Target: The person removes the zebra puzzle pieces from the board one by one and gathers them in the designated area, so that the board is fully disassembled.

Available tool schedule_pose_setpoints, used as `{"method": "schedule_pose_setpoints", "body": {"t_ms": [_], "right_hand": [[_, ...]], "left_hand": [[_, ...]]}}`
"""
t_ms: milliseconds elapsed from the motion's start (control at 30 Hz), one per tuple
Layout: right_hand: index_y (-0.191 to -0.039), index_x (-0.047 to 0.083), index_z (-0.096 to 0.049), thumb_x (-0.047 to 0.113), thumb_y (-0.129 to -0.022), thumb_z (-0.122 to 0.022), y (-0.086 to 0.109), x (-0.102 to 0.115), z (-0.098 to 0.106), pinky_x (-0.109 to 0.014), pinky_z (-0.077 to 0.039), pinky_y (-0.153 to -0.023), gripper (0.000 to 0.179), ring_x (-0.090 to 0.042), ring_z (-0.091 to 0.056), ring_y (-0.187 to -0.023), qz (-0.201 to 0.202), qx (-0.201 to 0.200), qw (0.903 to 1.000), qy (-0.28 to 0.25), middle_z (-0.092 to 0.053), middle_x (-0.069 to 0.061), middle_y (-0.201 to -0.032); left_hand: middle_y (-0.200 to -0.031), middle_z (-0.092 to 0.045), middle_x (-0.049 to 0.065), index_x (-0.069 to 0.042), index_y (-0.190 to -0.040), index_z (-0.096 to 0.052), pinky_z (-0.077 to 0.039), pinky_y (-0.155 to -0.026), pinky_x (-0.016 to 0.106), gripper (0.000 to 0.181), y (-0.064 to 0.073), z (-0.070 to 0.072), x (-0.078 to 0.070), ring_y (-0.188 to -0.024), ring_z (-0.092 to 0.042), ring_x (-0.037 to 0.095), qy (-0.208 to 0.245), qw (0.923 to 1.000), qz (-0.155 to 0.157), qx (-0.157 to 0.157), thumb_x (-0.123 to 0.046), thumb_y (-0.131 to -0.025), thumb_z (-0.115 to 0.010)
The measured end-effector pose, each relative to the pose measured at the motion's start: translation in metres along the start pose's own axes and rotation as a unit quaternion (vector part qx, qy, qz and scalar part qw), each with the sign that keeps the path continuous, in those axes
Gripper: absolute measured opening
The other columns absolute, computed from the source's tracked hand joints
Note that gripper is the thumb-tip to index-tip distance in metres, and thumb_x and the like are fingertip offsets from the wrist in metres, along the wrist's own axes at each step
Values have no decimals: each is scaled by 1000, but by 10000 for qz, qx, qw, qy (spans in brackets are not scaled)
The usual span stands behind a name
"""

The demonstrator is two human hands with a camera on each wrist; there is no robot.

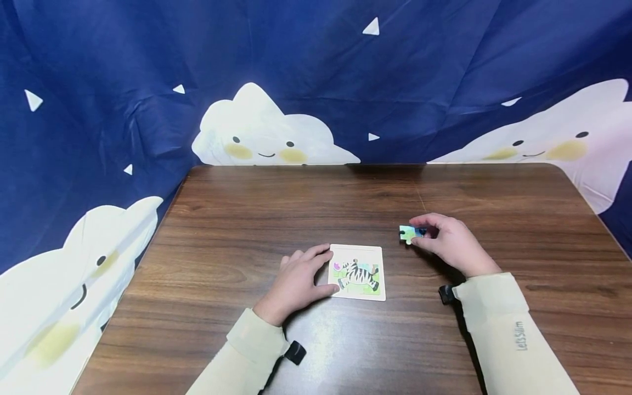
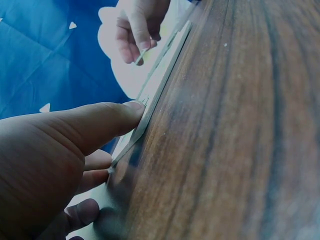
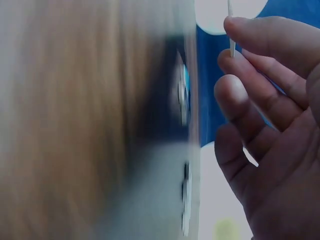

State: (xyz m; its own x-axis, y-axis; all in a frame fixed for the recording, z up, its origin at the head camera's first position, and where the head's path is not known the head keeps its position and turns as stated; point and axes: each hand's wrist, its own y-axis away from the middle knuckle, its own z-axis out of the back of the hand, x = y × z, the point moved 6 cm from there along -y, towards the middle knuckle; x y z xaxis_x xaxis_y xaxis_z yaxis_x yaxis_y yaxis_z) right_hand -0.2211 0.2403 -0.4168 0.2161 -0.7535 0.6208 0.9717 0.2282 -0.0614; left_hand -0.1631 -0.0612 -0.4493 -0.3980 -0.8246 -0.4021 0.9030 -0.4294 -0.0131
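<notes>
A square zebra puzzle board (image 1: 362, 252) lies on the table with a pale frame. At its left side, my left hand (image 1: 298, 277) rests with thumb and fingertips on the frame's edge. In the left wrist view the straight thumb presses on the board (image 2: 160, 75). To the right of the board, my right hand (image 1: 451, 241) pinches a thin puzzle piece (image 3: 232, 45) between thumb and index finger. The other fingers are loosely bent. A green and light-blue piece (image 1: 407, 233) shows at the fingertips in the head view, with dark blue beside it.
The right wrist view shows more pieces edge-on along the tabletop, one with a blue face (image 3: 183, 95) and another lower down (image 3: 186, 200). The brown wooden table (image 1: 296, 203) ends at a blue curtain (image 1: 316, 55) with printed clouds.
</notes>
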Motion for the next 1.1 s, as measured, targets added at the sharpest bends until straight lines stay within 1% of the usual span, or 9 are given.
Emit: {"method": "schedule_pose_setpoints", "body": {"t_ms": [133,333,467,733,933,1100], "right_hand": [[-116,4,-70,12,-86,-77,2,-11,11,-28,-43,-66,32,-20,-55,-79,-129,-106,9998,108,-65,-5,-87],[-120,4,-69,16,-87,-78,7,-31,25,-34,-44,-68,36,-23,-57,-81,-431,-233,9983,325,-68,-8,-91],[-119,4,-69,18,-88,-77,10,-42,31,-36,-44,-70,36,-25,-60,-84,-515,-312,9975,380,-71,-11,-95],[-125,4,-65,19,-91,-73,16,-56,41,-36,-43,-71,38,-28,-58,-87,-767,-266,9962,307,-69,-14,-100],[-125,4,-65,20,-93,-72,21,-69,49,-35,-41,-70,37,-27,-57,-87,-843,-359,9955,249,-69,-16,-102],[-127,3,-62,22,-96,-68,26,-78,54,-36,-41,-74,37,-30,-57,-94,-966,-314,9946,204,-67,-21,-111]], "left_hand": [[-155,-44,-9,-19,-144,-57,-31,-81,35,75,0,1,-1,-109,-53,18,3,10000,-20,-17,-55,-81,-75],[-154,-45,-8,-19,-143,-58,-32,-81,36,74,1,1,-1,-108,-53,19,-21,9999,-65,-85,-54,-81,-76],[-154,-46,-7,-18,-143,-58,-32,-81,37,73,1,1,-2,-109,-53,19,7,9999,-56,-86,-53,-81,-76],[-153,-46,-7,-19,-143,-58,-33,-82,37,73,1,1,-1,-110,-53,20,6,9999,-44,-117,-52,-81,-77],[-154,-46,-7,-19,-143,-58,-33,-82,37,73,1,1,-1,-109,-53,19,34,9999,-31,-105,-52,-81,-77],[-154,-45,-8,-19,-143,-58,-33,-82,36,73,1,0,-1,-109,-53,19,17,9999,-35,-102,-52,-81,-77]]}}
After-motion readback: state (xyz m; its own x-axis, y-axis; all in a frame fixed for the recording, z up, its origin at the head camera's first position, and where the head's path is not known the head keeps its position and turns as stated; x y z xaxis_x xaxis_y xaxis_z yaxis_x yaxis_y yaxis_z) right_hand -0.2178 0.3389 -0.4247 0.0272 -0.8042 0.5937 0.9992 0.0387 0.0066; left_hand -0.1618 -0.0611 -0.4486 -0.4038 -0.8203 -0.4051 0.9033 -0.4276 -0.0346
